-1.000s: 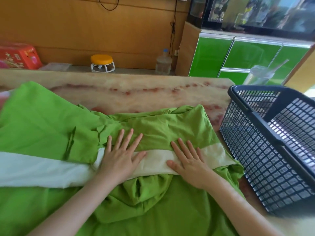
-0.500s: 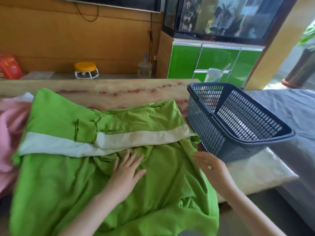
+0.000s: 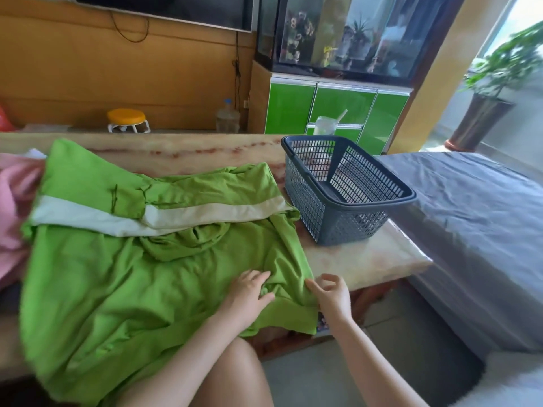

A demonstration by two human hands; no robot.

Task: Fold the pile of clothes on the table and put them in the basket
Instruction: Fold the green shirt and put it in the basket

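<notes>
Hands at hem of green garment (image 3: 117,289)

It lies spread across table (image 3: 367,259), white-striped part over its far half. Near its right edge, left hand (image 3: 249,292) grips a bunched fold, fingers curled into cloth. Just beside, right hand (image 3: 332,292): thumb touching hem, fingers apart, loosely curled. To the right, basket (image 3: 338,230) stands on table near garment. At left edge, pink clothes (image 3: 14,201).

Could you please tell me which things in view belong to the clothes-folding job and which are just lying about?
Belongs to the job: green garment; pink clothes; basket; table; left hand; right hand.

Just lying about: yellow-topped stool; plastic bottle; cup with straw; fish tank; green cabinet; potted plant.
</notes>
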